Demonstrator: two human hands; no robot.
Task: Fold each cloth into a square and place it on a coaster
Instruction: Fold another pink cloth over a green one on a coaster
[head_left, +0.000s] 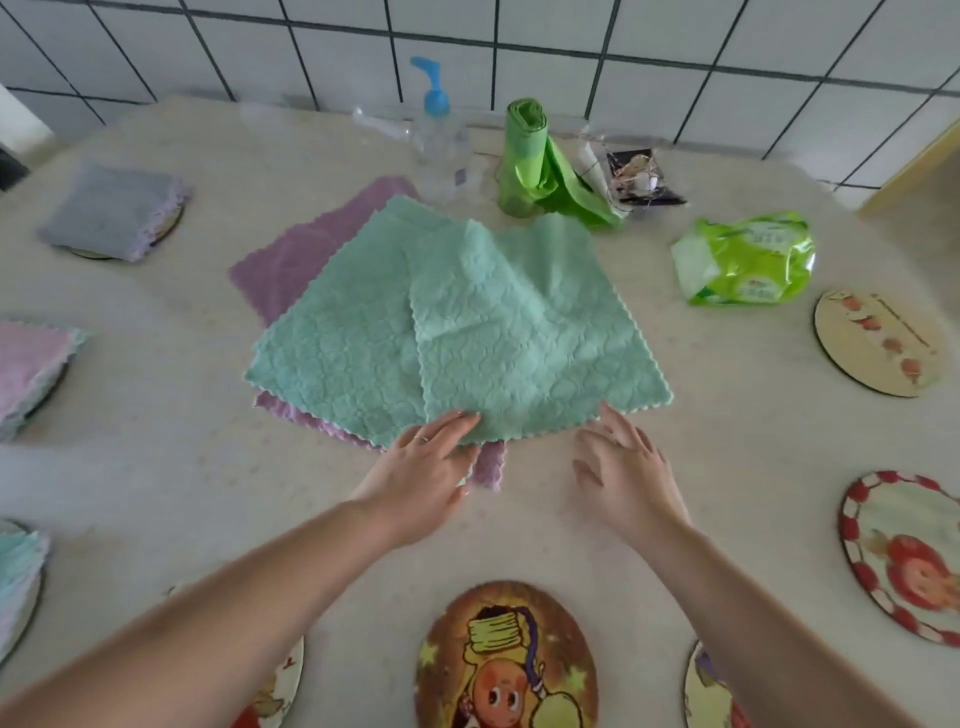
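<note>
Top green cloth (524, 322) lies unfolded mid-table on the stack. Left hand (421, 467) fingers flat on its near edge, right hand (626, 467) relaxed beside; neither grip holds anything. Next: pinch corners, start folding.

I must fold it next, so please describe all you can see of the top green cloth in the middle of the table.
The top green cloth is mint green, soft-looking fabric with a quilted pattern and scalloped edges. It lies unfolded, nearly flat with a slight ripple at its far edge, a little askew over a second green cloth, which lies on a purple cloth. The left hand rests its fingers on the near left corner; the right hand has its fingertips at the near edge, fingers spread.
</note>
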